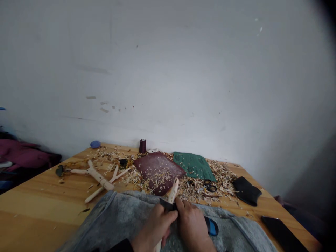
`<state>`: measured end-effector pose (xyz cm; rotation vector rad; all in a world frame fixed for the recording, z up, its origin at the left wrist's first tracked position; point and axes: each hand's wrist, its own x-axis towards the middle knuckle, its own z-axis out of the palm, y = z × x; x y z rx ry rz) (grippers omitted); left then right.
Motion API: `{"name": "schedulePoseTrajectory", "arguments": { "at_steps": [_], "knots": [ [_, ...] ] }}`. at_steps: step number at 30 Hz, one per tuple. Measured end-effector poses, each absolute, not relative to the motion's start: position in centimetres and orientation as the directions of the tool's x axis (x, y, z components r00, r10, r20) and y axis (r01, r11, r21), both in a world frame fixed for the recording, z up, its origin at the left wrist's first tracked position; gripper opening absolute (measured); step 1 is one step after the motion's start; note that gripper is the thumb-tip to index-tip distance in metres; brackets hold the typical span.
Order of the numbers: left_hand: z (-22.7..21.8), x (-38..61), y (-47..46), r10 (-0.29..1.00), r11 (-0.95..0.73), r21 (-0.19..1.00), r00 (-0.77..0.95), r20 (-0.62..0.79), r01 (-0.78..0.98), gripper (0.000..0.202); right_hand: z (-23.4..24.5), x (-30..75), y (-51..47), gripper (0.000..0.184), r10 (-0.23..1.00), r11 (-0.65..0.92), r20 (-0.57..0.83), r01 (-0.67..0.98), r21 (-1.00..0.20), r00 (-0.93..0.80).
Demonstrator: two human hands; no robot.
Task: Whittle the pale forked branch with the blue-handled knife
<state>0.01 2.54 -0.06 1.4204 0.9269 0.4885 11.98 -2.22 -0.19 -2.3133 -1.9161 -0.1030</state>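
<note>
— Background?
— White plaster wall (168, 70), wooden table (31, 206), wood shavings (220, 178) at twelve o'clock.
— Hands?
— Together at six o'clock over grey cloth (118, 213): left hand (154, 227) clamped on carved wooden stick (173, 190), right hand (191, 224) on blue-handled knife (211, 225).

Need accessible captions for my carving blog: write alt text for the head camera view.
The right hand holds a blue-handled knife, its dark blade against a pale wood stick held in the left hand, above a grey cloth. Beyond lies a wooden table strewn with wood shavings, with a maroon pad, a green mat and forked pale branches before a white wall.
</note>
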Motion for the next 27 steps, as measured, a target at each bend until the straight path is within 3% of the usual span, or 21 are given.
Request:
{"name": "schedulePoseTrajectory", "arguments": {
  "at_steps": [3,11,27],
  "knots": [
    [-0.1,-0.1,2.6,0.780,0.201,0.964,0.567,-0.264,0.173,0.024,-0.1,11.9,-2.3,0.039,0.975,-0.165,0.140,0.984,-0.074,0.174],
    [-0.2,-0.5,2.5,0.799,0.048,0.975,0.577,-0.167,0.215,0.027,-0.1,12.0,-2.3,0.038,0.970,-0.199,0.131,0.978,-0.070,0.207],
    [-1.0,-0.3,2.9,0.745,0.010,0.974,0.648,-0.157,0.225,0.032,-0.3,12.5,-2.3,0.035,0.976,-0.180,0.102,0.978,-0.101,0.190]
  ]
}}
